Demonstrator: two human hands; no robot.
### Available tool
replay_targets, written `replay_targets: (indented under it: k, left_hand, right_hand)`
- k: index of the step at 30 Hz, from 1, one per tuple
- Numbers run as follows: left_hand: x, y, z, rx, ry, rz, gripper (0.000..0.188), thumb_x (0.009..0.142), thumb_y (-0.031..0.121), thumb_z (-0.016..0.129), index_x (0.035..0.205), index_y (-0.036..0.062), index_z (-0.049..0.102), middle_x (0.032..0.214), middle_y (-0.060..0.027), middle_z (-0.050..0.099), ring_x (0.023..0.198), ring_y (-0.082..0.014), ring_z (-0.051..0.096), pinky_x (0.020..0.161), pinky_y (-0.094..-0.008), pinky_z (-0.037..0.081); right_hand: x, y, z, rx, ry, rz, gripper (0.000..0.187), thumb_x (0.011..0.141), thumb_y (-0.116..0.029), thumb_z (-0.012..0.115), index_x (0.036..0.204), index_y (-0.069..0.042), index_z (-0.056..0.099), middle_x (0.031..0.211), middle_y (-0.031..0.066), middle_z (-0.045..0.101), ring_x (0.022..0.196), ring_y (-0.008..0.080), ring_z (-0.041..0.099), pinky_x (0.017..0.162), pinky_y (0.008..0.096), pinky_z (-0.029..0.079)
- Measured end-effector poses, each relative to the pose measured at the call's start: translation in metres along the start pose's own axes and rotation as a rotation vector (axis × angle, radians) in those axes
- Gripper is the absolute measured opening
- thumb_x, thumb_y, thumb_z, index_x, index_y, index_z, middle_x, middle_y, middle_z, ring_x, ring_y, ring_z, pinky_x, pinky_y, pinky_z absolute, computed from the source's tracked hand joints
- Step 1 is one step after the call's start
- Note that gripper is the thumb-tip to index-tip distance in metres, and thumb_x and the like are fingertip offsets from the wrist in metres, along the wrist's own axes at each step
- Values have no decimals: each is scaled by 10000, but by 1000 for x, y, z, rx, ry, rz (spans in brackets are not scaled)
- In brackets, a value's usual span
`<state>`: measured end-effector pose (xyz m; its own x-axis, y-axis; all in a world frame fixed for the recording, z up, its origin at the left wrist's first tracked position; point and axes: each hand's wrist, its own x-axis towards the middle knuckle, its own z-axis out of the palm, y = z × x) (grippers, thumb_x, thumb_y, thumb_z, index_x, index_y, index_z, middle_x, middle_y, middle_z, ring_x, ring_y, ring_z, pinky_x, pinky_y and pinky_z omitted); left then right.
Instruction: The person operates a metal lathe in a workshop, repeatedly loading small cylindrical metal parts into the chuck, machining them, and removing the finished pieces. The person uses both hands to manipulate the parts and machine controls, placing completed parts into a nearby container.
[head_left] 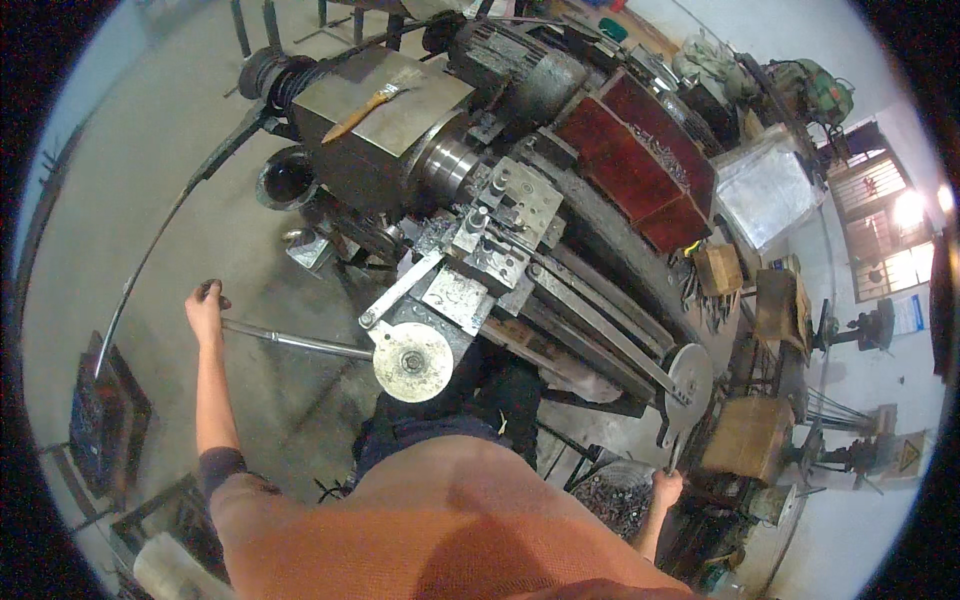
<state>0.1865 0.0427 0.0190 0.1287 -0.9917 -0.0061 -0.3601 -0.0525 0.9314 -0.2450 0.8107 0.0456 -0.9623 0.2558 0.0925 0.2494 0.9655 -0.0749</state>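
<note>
I stand at a metal-turning lathe. My left hand (207, 302) is raised at the left with its fingers curled and their tips dark. A long shiny metal rod (300, 342) runs from the pale round handwheel (412, 361) to the heel of that hand; whether the fingers hold anything is hidden. At the lower right, my right hand (667, 488) is closed on the crank handle (676, 452) below a grey handwheel (689, 375) at the bed's end. A tool post (485, 246) sits on the carriage, next to the shiny chuck (448, 166).
A wooden-handled brush (362, 112) lies on the headstock (425, 85). Behind the bed stands a dark red metal box (640, 155) with shavings on it. Metal chips fill a container (612, 492) near my right hand. Cardboard boxes (745, 440) stand at the right.
</note>
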Motion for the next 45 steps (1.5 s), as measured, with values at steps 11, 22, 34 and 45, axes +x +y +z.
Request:
replay_targets:
  k: [11, 22, 34, 45]
  left_hand:
    - [12, 6, 15, 16, -18, 58, 263, 775, 118, 565, 966, -61, 592, 661, -109, 586, 515, -148, 557, 524, -265, 434]
    - [-33, 3, 49, -489, 353, -181, 91, 706, -9, 525, 690, -90, 487, 625, -130, 534, 509, -195, 555, 438, -323, 484]
    - [56, 5, 199, -197, -129, 269, 208, 685, 17, 560, 864, -41, 470, 617, -104, 545, 440, -196, 534, 393, -309, 434]
    - [24, 54, 192, -309, -101, -34, 221, 671, -8, 525, 883, -32, 466, 616, -115, 558, 425, -195, 539, 389, -301, 444]
  right_hand:
    - [-7, 4, 11, 81, 54, -105, 293, 622, -246, 598, 797, -11, 608, 763, 225, 603, 754, 401, 578, 666, 445, 444]
    - [53, 44, 15, -273, 122, -185, 402, 644, -322, 652, 957, -75, 600, 793, 164, 613, 738, 345, 591, 648, 447, 463]
    - [70, 34, 11, -181, -81, -26, 370, 657, -322, 591, 828, 6, 597, 857, 216, 616, 841, 385, 585, 748, 443, 465]
    - [1, 1, 3, -62, -79, 182, 426, 626, -318, 584, 870, 30, 618, 917, 251, 599, 882, 392, 577, 769, 450, 455]
